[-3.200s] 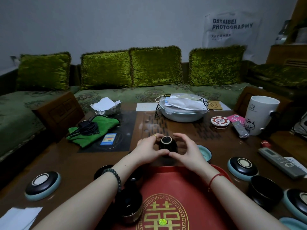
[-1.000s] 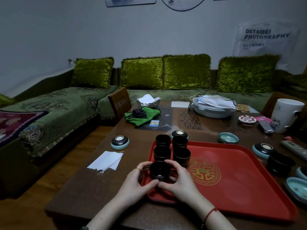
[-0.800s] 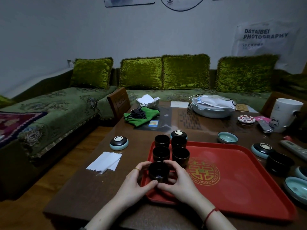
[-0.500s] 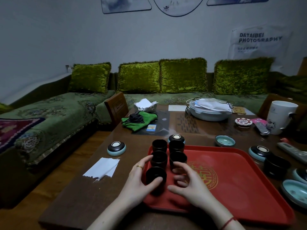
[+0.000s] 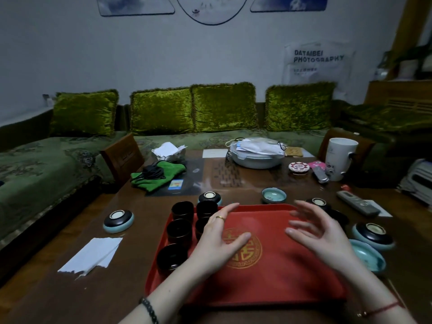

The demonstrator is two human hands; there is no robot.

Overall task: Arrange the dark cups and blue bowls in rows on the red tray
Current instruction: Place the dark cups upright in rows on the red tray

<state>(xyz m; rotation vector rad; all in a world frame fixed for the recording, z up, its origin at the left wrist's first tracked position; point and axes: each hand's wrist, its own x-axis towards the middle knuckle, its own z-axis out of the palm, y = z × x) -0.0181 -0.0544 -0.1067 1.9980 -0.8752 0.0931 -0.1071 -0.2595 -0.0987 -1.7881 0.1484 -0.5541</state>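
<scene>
The red tray (image 5: 275,284) lies on the wooden table. Several dark cups stand in two rows at its left end; the nearest cup (image 5: 171,259) stands alone in front. My left hand (image 5: 218,239) hovers over the tray, fingers relaxed, partly hiding one cup. My right hand (image 5: 320,232) hovers over the tray's right half, fingers spread and holding nothing. Blue bowls sit on the table around the tray: an upturned one at the left (image 5: 118,220), one behind the cups (image 5: 210,197), an upright one (image 5: 274,195) beyond the tray and several at the right (image 5: 373,235).
A white napkin (image 5: 92,256) lies left of the tray. Farther back are a green cloth (image 5: 159,175), a lidded white dish (image 5: 257,153), a white mug (image 5: 340,159) and remote controls (image 5: 358,203). A green sofa runs behind and to the left.
Both hands let go of the front dark cup, now standing on the tray, and lifted away to the right over the tray.
</scene>
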